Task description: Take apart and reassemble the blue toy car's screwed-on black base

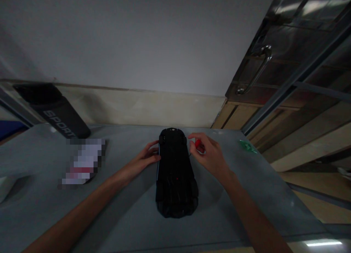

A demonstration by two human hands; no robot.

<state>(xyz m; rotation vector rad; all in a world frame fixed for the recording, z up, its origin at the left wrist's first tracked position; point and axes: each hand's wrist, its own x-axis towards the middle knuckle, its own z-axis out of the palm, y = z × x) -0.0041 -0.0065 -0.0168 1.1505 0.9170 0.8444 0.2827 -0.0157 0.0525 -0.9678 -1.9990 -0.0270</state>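
A toy car (175,168) lies upside down on the grey table, its black underside facing up and its wheels at the corners. My left hand (149,154) rests against the car's left side, fingers spread along the edge. Just off the car's right side, my right hand (207,150) is closed round a small red-handled screwdriver (197,143). Most of its handle is hidden in my fingers, and only a thin dark shaft seems to show below, close to the car.
A dark bottle marked SPORT (60,115) stands at the back left, with a blurred-out flat item (85,161) before it. A crumpled green wrapper (248,146) lies near the right edge of the table (123,216). A wall closes off the back; a metal door handle (257,70) is at the right.
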